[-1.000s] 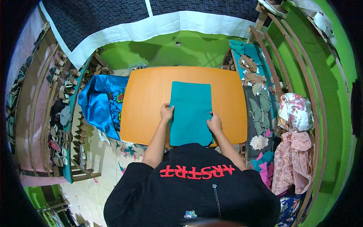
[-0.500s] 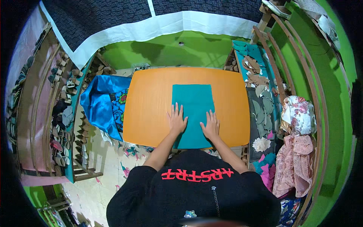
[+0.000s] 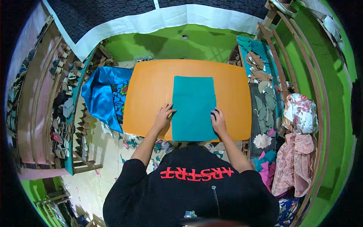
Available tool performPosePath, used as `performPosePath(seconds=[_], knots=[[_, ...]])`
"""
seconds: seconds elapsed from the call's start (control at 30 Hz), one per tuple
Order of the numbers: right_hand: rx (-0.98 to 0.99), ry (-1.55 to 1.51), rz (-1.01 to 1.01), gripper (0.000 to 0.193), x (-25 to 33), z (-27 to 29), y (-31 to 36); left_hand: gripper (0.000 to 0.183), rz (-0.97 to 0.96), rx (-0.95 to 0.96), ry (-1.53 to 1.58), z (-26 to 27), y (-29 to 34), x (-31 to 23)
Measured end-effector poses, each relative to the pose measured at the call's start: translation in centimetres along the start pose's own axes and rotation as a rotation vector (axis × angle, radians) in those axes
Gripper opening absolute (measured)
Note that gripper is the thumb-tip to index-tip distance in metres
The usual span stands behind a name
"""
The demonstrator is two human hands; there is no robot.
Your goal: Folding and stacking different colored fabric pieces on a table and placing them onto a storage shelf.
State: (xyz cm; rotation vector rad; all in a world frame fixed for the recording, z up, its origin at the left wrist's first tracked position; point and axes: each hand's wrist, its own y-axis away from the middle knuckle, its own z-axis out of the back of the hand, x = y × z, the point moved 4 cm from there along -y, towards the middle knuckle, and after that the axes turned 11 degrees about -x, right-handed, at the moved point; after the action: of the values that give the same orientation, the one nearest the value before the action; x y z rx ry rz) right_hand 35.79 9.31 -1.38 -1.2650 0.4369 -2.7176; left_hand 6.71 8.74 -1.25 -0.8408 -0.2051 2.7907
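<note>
We have the teal cloth [image 3: 194, 108] lying flat in the middle of the frame, folded into a tall rectangle on the orange table [image 3: 147, 90], its lower edge reaching the table's near edge right in front of our body. Our left hand [image 3: 164, 117] rests at the cloth's left edge, fingers spread and flat, partly on the bare wood and just touching the fabric; our right hand [image 3: 218, 120] lies open at the cloth's lower right edge, palm down. Neither hand grips anything: both press flat, one on each long side, which we judge keeps the folded layers square and the edges lined up. The cloth sits a little right of the table's centre, so there is a broad strip of bare orange surface to its left and above it, and a narrower strip to its right. The table's corners are rounded and its far edge lies toward the green wall [image 3: 196, 41] in the upper middle of the frame. At the left, a shiny blue fabric [image 3: 102, 94] drapes close beside the table's left edge, apart from our hands. At the right, a wooden rack [image 3: 287, 72] with leaf-patterned cloths runs down the frame, and a floral bundle [image 3: 300, 113] with a pink garment [image 3: 293, 162] hangs lower right, well clear of the table top
</note>
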Motion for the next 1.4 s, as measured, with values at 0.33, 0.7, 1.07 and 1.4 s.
performPosePath(seconds=[0.33, 0.7, 1.07, 1.4], knots=[[0.094, 0.139, 0.194, 0.023, -1.3, 1.7, 1.0, 0.044, -0.257, 0.052, 0.004, 1.6, 2.9, -3.1], [0.34, 0.34, 0.28, 0.04, 0.3, 3.2, 1.6, 0.029, -0.096, -0.097, 0.343, 0.4, 1.7, -1.3], [0.101, 0.172, 0.456, 0.031, 0.4, 0.7, 3.3, 0.019, 0.118, -0.003, 0.525, 2.3, 1.6, 1.0], [-0.085, 0.0, -0.149, 0.031, 3.3, 0.2, 2.2, 0.036, 0.292, -0.074, 0.166, 2.5, -0.4, 1.8]])
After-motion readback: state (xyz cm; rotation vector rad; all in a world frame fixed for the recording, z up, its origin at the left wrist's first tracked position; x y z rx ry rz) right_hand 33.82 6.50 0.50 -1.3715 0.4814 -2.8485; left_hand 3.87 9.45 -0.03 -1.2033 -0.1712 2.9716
